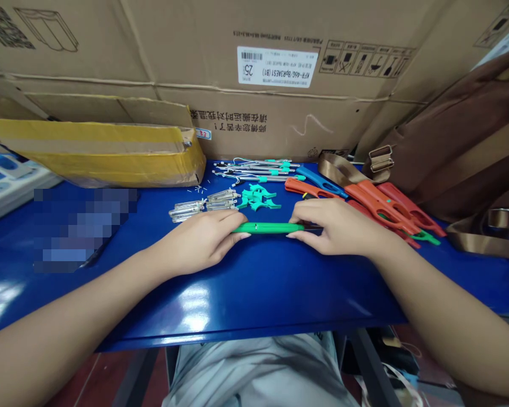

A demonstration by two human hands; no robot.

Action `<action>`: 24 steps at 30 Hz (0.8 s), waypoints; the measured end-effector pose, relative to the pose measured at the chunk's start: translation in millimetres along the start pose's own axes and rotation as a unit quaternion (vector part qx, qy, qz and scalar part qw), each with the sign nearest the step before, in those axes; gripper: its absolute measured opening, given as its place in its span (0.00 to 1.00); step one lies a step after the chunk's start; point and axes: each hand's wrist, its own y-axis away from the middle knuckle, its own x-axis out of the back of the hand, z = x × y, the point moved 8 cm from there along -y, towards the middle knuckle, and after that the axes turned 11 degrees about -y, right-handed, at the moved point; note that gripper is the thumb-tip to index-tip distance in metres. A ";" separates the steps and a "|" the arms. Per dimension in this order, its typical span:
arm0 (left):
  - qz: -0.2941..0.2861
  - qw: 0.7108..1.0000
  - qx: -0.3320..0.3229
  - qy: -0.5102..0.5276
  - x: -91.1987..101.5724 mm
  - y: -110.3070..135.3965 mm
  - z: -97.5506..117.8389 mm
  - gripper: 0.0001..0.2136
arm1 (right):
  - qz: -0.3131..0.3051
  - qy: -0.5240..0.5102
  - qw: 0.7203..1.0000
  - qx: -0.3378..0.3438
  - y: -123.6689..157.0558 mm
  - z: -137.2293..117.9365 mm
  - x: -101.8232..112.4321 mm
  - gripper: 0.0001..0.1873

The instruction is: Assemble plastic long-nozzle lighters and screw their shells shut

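Green casing (271, 228) is hanging over the middle of the blue bench (246, 299), left hand (207, 240) and right hand (337, 226) clamping its ends. A cardboard carton (161, 45) is lining the back edge; a brown bag (453, 130) is crowding the right edge; orange-red casings (384, 209) and turquoise pieces (258, 196) are lying behind. The glossy bench is reflecting light; the casing is looking slim and smooth.

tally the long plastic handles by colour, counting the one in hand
green handles: 2, one mostly covered
blue handle: 1
red or orange handles: at least 4, overlapping
total: at least 7
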 end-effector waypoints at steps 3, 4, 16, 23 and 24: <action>-0.008 1.000 0.017 0.008 -3.0 -0.5 -1.2 0.14 | 0.019 0.020 1.000 0.001 -2.9 -3.5 -1.2 0.07; -0.009 1.000 0.024 0.015 -4.3 -0.6 -1.3 0.14 | 0.032 0.026 0.999 0.010 -4.4 -6.7 -2.2 0.08; 0.003 0.997 0.013 0.079 -11.0 -0.9 12.0 0.12 | 0.115 0.071 0.989 0.052 -10.3 -33.6 -28.5 0.14; 0.034 0.980 0.076 0.179 -3.6 -3.2 3.8 0.18 | 0.089 0.045 0.992 0.081 -12.6 -27.4 -20.5 0.19; 0.028 0.969 0.105 0.222 -4.6 -3.2 0.2 0.20 | 0.090 0.065 0.990 0.088 -11.6 -27.7 -18.1 0.23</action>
